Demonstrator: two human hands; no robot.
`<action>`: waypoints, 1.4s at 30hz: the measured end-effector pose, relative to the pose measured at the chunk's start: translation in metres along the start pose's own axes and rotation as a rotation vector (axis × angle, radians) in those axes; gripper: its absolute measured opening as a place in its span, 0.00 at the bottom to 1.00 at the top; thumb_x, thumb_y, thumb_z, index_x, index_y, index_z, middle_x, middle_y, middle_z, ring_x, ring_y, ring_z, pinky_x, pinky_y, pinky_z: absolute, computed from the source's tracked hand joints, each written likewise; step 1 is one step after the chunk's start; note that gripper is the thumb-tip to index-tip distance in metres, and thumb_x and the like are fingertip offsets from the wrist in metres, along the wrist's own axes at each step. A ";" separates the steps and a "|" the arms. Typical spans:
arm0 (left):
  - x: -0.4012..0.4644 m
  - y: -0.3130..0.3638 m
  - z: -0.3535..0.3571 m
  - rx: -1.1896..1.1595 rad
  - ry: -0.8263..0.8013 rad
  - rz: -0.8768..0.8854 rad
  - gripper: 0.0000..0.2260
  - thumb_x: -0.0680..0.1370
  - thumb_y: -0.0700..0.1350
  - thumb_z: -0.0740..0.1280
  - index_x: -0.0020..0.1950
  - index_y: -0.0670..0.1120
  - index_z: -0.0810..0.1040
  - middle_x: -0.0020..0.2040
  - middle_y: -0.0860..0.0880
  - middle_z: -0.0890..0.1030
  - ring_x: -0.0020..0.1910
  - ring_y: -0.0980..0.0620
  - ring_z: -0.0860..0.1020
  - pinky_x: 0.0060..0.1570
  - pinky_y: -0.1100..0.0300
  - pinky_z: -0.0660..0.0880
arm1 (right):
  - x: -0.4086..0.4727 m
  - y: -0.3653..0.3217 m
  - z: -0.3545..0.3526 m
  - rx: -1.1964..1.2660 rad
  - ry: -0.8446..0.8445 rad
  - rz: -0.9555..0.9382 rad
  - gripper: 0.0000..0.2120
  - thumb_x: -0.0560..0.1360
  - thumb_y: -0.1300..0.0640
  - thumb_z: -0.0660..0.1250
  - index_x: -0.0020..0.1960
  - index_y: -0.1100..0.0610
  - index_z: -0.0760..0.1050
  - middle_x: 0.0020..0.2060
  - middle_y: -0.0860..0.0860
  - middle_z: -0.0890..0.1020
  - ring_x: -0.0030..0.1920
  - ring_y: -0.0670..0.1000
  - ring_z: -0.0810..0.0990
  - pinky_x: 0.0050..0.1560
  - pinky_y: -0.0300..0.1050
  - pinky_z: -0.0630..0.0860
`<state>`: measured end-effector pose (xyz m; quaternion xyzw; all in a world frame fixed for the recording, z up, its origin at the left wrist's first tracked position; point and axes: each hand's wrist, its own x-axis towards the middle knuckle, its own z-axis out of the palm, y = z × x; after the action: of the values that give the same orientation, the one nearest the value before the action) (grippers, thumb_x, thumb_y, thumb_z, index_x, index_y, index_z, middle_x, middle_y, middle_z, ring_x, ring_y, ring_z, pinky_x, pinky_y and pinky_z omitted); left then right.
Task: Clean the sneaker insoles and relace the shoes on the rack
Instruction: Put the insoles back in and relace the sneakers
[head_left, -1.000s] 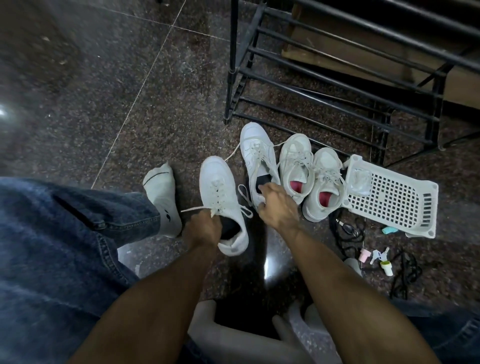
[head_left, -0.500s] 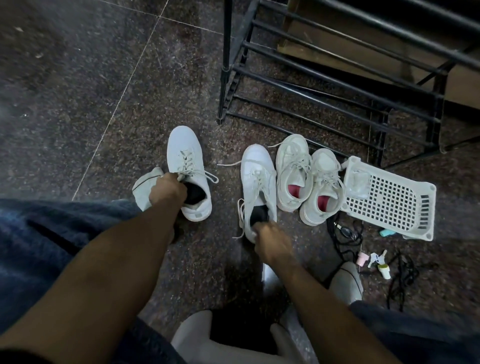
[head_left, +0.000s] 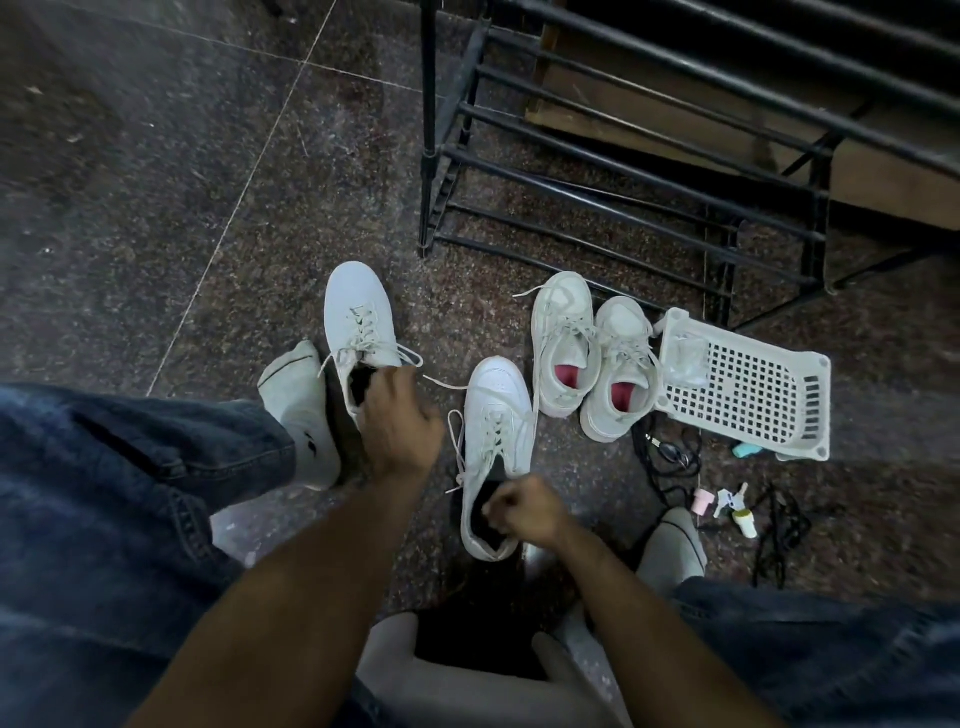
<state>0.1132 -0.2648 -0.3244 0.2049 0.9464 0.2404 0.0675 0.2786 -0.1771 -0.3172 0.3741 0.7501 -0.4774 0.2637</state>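
L hand shifted off white sneaker, R hand pinching other sneaker's heel.

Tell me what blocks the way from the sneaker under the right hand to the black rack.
The pair of white sneakers with red insoles sits on the floor between the white lace-up sneaker at the right hand and the black metal rack.
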 end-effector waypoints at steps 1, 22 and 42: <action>-0.013 0.003 0.004 -0.006 -0.030 0.083 0.21 0.67 0.40 0.68 0.60 0.44 0.76 0.54 0.41 0.75 0.52 0.38 0.74 0.50 0.46 0.74 | 0.001 -0.001 -0.007 0.029 0.128 -0.001 0.09 0.73 0.60 0.68 0.37 0.49 0.82 0.33 0.45 0.83 0.38 0.48 0.81 0.50 0.53 0.79; -0.026 -0.011 0.001 0.267 -0.629 -0.272 0.13 0.77 0.46 0.63 0.59 0.42 0.79 0.62 0.40 0.78 0.62 0.39 0.76 0.59 0.46 0.74 | -0.018 0.039 -0.060 -0.447 0.284 0.235 0.07 0.75 0.49 0.66 0.51 0.45 0.81 0.55 0.48 0.83 0.57 0.55 0.80 0.55 0.45 0.73; -0.007 0.070 -0.046 -0.925 -0.872 -0.532 0.05 0.76 0.39 0.70 0.51 0.40 0.81 0.24 0.51 0.68 0.18 0.56 0.59 0.34 0.55 0.80 | -0.065 -0.053 -0.121 -0.135 -0.158 0.013 0.08 0.77 0.60 0.63 0.39 0.58 0.74 0.31 0.53 0.79 0.25 0.49 0.71 0.29 0.40 0.70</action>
<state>0.1342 -0.2313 -0.2504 -0.0062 0.6512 0.4903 0.5792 0.2687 -0.1007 -0.1921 0.3216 0.7549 -0.4521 0.3496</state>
